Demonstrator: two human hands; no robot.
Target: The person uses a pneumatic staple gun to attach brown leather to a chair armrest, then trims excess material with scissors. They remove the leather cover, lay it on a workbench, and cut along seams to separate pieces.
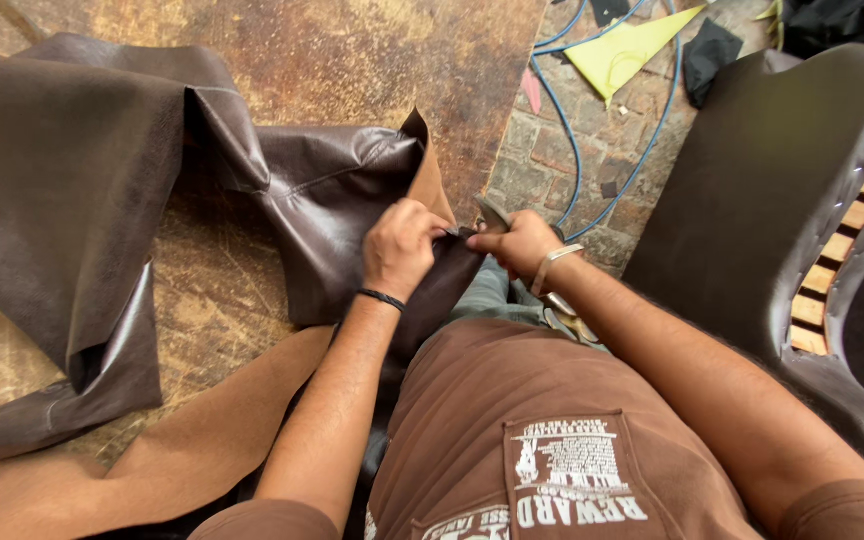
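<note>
From where I watch, my left hand is pinched shut on the edge of the dark brown glossy leather sheet at the desk's near edge; my right hand clamps the same edge just beside it, and a metal blade tip shows above it, though I cannot tell the tool; I judge a slip could nick the left fingers, being so near; slack leather draped over the worn mottled brown desk might drag or tear crooked
</note>
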